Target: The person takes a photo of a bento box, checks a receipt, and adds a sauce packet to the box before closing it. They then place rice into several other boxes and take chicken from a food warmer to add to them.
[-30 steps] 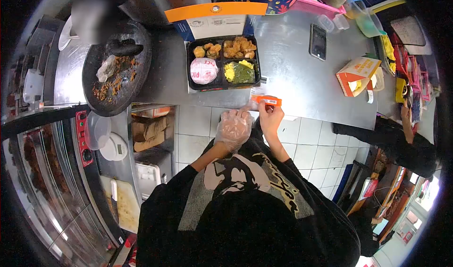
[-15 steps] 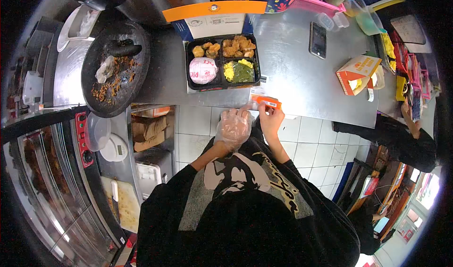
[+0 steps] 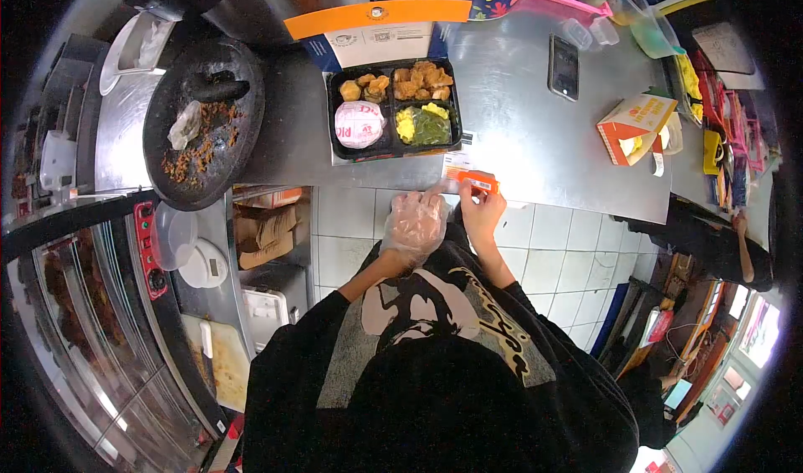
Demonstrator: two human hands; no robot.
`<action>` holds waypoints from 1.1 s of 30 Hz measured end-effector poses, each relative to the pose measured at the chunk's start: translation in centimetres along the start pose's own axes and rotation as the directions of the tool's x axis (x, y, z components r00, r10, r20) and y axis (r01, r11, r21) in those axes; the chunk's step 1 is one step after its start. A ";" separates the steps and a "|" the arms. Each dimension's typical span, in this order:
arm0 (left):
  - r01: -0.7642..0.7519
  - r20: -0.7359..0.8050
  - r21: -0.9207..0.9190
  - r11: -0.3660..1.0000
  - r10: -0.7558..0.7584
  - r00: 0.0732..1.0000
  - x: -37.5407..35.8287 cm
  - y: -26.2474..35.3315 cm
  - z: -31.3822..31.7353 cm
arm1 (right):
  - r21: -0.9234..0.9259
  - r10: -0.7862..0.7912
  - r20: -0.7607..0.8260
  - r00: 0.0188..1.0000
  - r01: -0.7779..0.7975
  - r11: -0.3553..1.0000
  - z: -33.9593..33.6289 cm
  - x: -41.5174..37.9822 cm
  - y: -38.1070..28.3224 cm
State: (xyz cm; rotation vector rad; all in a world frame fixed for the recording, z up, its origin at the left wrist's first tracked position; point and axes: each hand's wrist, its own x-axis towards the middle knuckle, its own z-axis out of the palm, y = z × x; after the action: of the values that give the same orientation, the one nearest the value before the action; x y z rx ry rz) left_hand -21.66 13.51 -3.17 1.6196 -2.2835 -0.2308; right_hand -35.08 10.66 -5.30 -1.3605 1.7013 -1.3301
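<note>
My right hand [image 3: 483, 218], bare, pinches a small orange packet [image 3: 478, 179] with a white barcode label, at the counter's front edge. Close beside its left end is my left hand [image 3: 416, 224] in a clear plastic glove, fingers curled and back upward. What those gloved fingers grip is hidden. Just beyond stands an open meal box with a black compartment tray [image 3: 386, 143]. It holds a paper-wrapped rice bundle [image 3: 360, 125], fried chicken pieces [image 3: 422, 81], round browned pieces [image 3: 365, 88], and yellow egg with a green packet [image 3: 425, 127]. A printed paper [image 3: 456, 162] lies partly under the orange packet.
On the left sits a stone mortar [image 3: 167, 184] with reddish crumbs, a pestle [image 3: 211, 86] and crumpled plastic [image 3: 185, 126]. A phone [image 3: 564, 68] and an orange-yellow carton [image 3: 636, 127] lie to the right. Another person's arm [image 3: 744, 247] shows at far right.
My hands and the orange packet stay almost where they were; the packet has tilted slightly. At far right, the other person's arm has shifted.
</note>
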 end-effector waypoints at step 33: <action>-0.026 -0.309 -0.288 0.957 -0.068 0.949 1.8 -2.9 -1.3 | -0.263 -0.259 0.329 0.908 0.352 0.898 -0.8 3.9 3.1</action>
State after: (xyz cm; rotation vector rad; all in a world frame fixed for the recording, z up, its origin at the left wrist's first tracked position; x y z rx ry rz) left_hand -19.17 10.87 -2.61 1.4163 -1.8923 -0.2741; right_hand -38.16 7.25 -7.40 -1.9761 1.5882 -0.9746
